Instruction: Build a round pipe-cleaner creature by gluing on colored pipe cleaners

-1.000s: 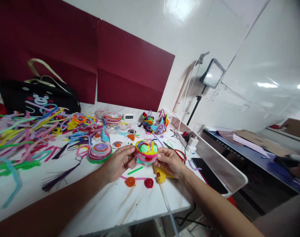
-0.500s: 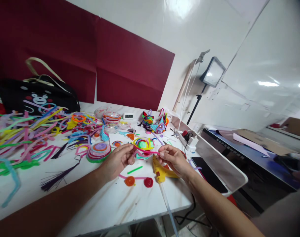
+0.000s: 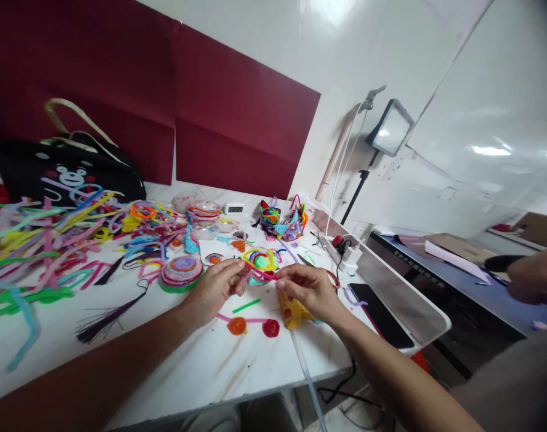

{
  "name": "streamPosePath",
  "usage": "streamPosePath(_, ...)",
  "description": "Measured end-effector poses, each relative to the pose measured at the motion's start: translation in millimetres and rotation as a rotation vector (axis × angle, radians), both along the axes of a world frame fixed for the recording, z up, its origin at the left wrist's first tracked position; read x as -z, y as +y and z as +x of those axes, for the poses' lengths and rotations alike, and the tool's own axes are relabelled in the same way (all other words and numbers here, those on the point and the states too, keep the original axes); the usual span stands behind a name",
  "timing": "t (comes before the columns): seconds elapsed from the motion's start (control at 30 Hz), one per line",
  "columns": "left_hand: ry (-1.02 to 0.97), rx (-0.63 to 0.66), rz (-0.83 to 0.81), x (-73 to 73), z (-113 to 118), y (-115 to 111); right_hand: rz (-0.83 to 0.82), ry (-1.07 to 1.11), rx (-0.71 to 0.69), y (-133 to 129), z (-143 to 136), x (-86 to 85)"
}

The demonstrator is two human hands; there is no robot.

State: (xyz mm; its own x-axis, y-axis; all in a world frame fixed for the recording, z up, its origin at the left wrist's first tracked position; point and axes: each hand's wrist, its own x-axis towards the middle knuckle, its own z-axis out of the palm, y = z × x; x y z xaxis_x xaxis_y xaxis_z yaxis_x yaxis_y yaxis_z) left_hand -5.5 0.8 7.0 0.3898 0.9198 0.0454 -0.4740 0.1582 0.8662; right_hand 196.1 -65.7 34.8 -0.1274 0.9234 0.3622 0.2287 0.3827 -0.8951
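My left hand (image 3: 217, 289) and my right hand (image 3: 307, 289) hold a small multicoloured pipe-cleaner craft (image 3: 260, 262) between them above the white table (image 3: 178, 366). The craft has green, yellow and red coils. A pink pipe cleaner (image 3: 265, 275) stretches from the fingers of my left hand to the pinched fingertips of my right hand. A yellow glue gun (image 3: 295, 312) lies on the table under my right hand. An orange coil (image 3: 237, 326) and a red coil (image 3: 271, 328), joined by a pink strand, lie just in front of my hands.
A heap of loose pipe cleaners (image 3: 43, 234) covers the table's left side, with a black tote bag (image 3: 66, 171) behind. A coiled disc (image 3: 182, 270), finished crafts (image 3: 282, 222), a small clock (image 3: 233, 209), a power strip (image 3: 345, 252) and a dark phone (image 3: 381, 312) lie around. Another person's hand (image 3: 532, 279) is at the right.
The craft was cupped in both hands; it has since sunk lower and tilted flat. My right hand let go of its side and now pinches a pink strand pulled out from it.
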Motion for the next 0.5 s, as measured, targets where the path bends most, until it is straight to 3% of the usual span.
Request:
streamPosePath(0.3, 0.041, 0.008, 0.021, 3.7, -0.3, 1.1, 0.377, -0.388, 0.082, -1.2, -9.9, -6.2)
streamPosePath(0.5, 0.052, -0.005, 0.037, 0.8, 1.4, -2.8, 0.491, -0.487, 0.078, -3.1, -10.8, -4.5)
